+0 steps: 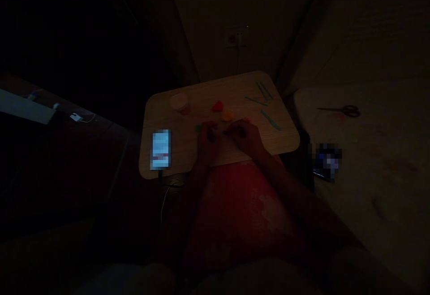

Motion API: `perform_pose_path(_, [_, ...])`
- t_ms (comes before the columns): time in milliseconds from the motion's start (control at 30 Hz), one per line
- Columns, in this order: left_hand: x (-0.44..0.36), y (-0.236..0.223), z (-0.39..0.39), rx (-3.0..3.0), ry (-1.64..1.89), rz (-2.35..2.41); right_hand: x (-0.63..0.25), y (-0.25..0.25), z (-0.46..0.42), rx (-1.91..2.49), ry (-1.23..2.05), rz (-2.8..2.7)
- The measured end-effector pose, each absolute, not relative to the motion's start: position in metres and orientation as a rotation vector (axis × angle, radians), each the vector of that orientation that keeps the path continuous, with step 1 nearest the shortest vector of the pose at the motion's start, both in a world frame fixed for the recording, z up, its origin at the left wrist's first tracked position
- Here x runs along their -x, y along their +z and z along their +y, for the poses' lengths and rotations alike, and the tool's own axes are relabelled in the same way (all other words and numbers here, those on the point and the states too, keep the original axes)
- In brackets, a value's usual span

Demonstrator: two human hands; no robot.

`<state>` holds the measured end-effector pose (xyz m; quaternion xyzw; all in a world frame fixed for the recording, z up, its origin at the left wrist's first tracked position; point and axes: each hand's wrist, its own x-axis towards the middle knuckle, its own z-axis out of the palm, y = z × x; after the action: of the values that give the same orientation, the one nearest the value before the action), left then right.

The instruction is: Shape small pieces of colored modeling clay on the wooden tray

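The room is very dark and detail is faint. My left hand (207, 141) rests low over the small wooden table (195, 145), its fingers curled round something too dim to make out. My right hand (247, 136) is beside it, thumb and fingers pinched together near the left fingertips. Whatever small thing is between the hands cannot be told. Just beyond them lie an orange lump (227, 116) and a red lump (217, 106), both like modelling clay. A bit of green (198, 128) shows left of my left hand, and a pink piece (247, 119) partly behind my right hand.
A lidded tub (180, 103) stands at the back left of the table. A lit phone (160, 149) lies front left, its cable hanging off the edge. Several thin teal sticks (262, 91) and a thicker teal tool (270, 120) lie right. Scissors (346, 110) rest on the pale surface beyond.
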<state>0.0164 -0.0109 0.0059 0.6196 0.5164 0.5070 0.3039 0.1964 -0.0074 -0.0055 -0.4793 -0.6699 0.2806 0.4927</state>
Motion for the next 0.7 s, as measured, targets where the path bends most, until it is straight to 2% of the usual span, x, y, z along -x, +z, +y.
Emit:
perform_pose_path(400, [-0.017,-0.001,-0.008,-1.529,1.344,1.291,-0.193,-0.010,-0.002,1.166,0.447,-1.849])
perform_pose_path(700, [-0.019,0.005,-0.011,-1.558,1.305,1.358,-0.193,0.001,-0.009,1.013,0.519,-1.818])
